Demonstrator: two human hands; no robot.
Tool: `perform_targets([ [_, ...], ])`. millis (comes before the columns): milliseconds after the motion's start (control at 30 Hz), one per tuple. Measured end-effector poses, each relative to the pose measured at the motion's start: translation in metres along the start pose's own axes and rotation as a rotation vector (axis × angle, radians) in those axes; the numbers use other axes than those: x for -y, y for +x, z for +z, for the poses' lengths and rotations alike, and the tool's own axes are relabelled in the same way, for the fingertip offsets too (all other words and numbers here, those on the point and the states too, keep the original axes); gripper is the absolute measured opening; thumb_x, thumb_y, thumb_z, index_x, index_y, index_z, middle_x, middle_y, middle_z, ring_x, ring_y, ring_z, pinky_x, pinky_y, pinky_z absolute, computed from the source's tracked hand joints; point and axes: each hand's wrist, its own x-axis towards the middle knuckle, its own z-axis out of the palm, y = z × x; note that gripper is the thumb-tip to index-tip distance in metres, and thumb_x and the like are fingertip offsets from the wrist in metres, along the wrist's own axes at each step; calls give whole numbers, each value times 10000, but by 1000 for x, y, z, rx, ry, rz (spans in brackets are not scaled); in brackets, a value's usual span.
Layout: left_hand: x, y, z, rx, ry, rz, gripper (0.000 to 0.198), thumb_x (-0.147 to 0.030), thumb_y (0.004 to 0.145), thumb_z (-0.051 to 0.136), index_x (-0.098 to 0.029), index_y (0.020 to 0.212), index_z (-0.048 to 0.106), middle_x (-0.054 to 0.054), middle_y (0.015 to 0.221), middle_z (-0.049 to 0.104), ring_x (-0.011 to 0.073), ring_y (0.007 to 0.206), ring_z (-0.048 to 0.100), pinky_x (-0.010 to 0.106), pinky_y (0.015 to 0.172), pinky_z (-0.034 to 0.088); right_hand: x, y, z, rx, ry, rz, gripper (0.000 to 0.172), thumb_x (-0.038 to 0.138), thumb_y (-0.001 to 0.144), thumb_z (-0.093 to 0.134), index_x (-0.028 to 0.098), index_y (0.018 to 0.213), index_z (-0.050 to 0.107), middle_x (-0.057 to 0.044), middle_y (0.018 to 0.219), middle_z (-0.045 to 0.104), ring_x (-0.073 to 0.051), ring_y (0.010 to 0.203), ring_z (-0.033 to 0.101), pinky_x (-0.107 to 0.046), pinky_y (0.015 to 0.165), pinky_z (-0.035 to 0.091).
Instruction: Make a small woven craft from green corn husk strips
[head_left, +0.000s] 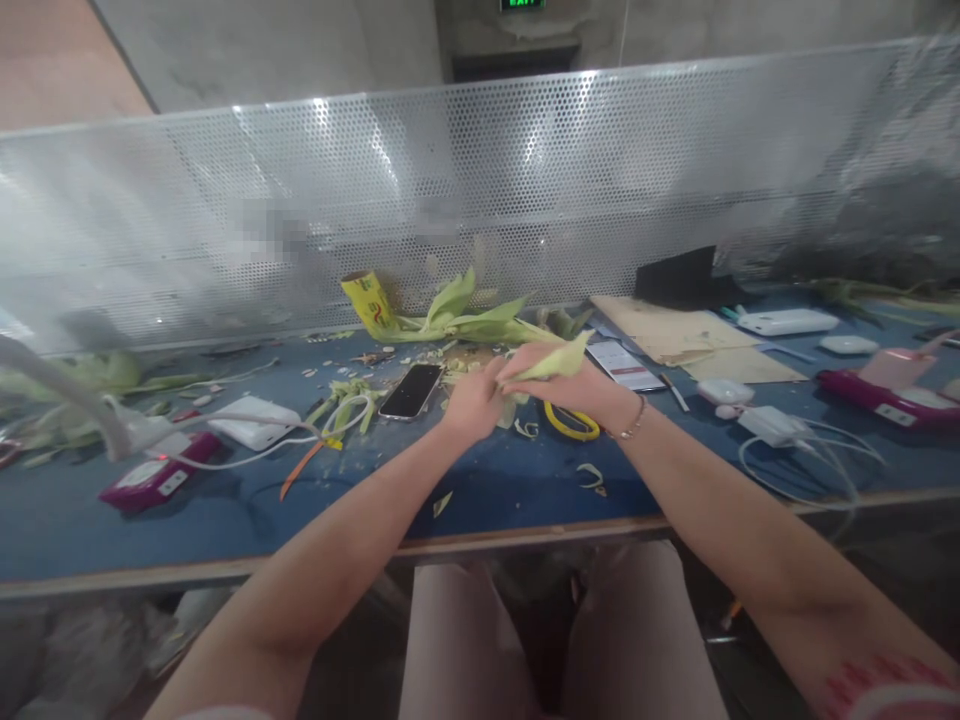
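Over the blue table [510, 490], my left hand [474, 400] and my right hand [574, 378] meet at a pale green leafy piece [556, 362]. My right hand is closed round the piece, whose pointed tip sticks out above the fingers. The fingers of my left hand are pinched at its lower left end. Behind my hands lie larger green leaves [457, 315] beside a yellow roll [369, 303]. A black phone [411, 391] rests left of my left hand. Yellow-handled scissors [571, 424] lie below my right hand, their blades hidden.
A purple power strip [159, 470] and a white charger [255, 421] with cables are at left. A lit phone [625, 366], brown cardboard [675, 330], white adapters [772, 426] and another purple strip [889, 400] are at right. A perforated metal screen [480, 190] stands behind the table.
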Motion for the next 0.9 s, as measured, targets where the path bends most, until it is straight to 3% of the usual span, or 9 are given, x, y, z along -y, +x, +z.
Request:
perform_targets([
  [133,-3,2,3,-62,-199,-69,118,-272,764,501,-197,812,578,29,737,602,196,753,552,297,722,401,-3,-2,-10,59,75,-105,189,281,864,527,277,818,710,-16,967,706,-171,865,643,-320,804,506],
  [267,-8,4,5,-180,-434,-199,204,-346,797,490,-190,665,488,-12,645,505,130,625,453,252,618,370,-4,-2,-13,40,117,-99,131,278,827,594,254,858,719,-35,931,709,-176,875,651,-305,809,513],
  [467,-6,8,9,-300,-752,-342,265,-441,809,540,-191,726,510,-42,601,458,84,518,395,210,498,316,-7,-2,-9,-69,301,-35,153,281,832,604,179,891,701,-69,911,684,-156,837,640,-297,768,523],
  [567,-9,10,7,-331,-792,-355,302,-474,790,570,-193,698,505,-43,574,448,81,497,397,203,468,304,-13,-3,-9,-54,402,35,169,312,830,613,176,883,698,-71,923,680,-152,811,643,-295,743,525],
  [733,-12,13,3,-351,-791,-332,329,-497,771,583,-194,676,496,-53,549,430,72,471,382,199,457,314,-21,-5,-18,142,385,70,281,414,835,591,175,909,719,-97,1021,691,-214,1006,614,-371,914,458],
  [900,-9,10,1,-280,-749,-369,235,-384,722,633,-192,675,506,-70,533,408,55,439,344,179,422,267,-22,-9,-33,125,465,117,290,401,850,545,183,863,735,-87,1038,692,-224,1014,611,-388,943,437],
])
